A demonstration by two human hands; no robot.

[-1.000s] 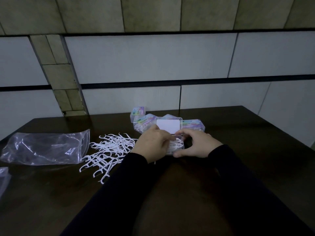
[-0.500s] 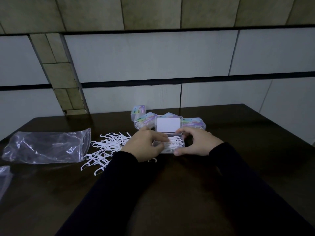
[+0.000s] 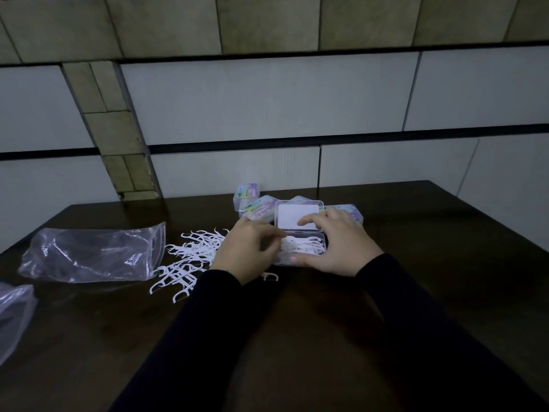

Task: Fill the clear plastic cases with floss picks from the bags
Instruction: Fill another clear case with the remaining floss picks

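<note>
Hands (image 3: 297, 251) hide case (image 3: 300, 217) edges (picks (image 3: 303, 248) blurred).

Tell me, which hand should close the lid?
Probably the right hand: its fingers already lie on the raised lid of the open case. The left hand is busy at the picks inside.

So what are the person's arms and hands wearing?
Both arms are covered by long, plain dark sleeves, black or very dark navy in this dim light, reaching to the wrists. The left sleeve and right sleeve show no pattern or logo. The left hand and right hand are bare: no gloves, and no rings or watch can be seen.
</note>
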